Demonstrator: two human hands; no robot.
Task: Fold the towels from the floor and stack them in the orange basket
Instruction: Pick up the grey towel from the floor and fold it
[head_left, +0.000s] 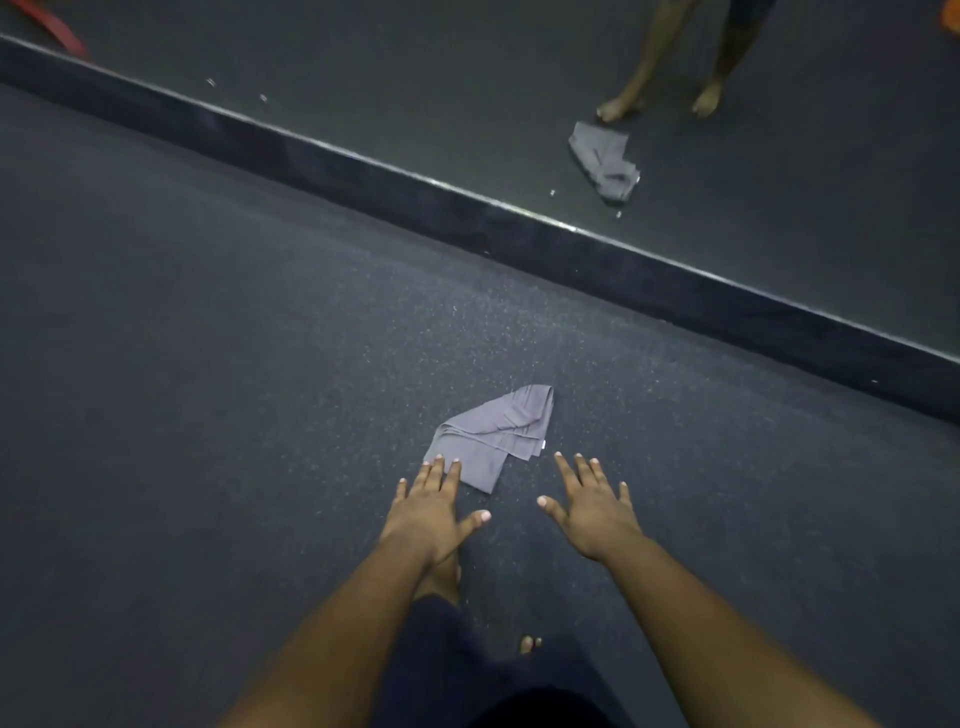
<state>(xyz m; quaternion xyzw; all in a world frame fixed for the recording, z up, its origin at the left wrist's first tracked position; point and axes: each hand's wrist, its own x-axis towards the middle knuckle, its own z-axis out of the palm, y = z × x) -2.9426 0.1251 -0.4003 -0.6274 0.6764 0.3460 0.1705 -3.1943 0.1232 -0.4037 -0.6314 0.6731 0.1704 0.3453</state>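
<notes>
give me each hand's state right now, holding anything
Left hand: open, fingers spread, holding nothing, fingertips at the near edge of the grey towel.
Right hand: open, fingers spread, empty, clear of the towel.

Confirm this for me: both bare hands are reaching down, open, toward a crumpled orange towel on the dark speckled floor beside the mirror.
Not quite. The head view shows the crumpled cloth towel is grey, not orange. The rest holds: left hand and right hand reach toward it, open.
</notes>
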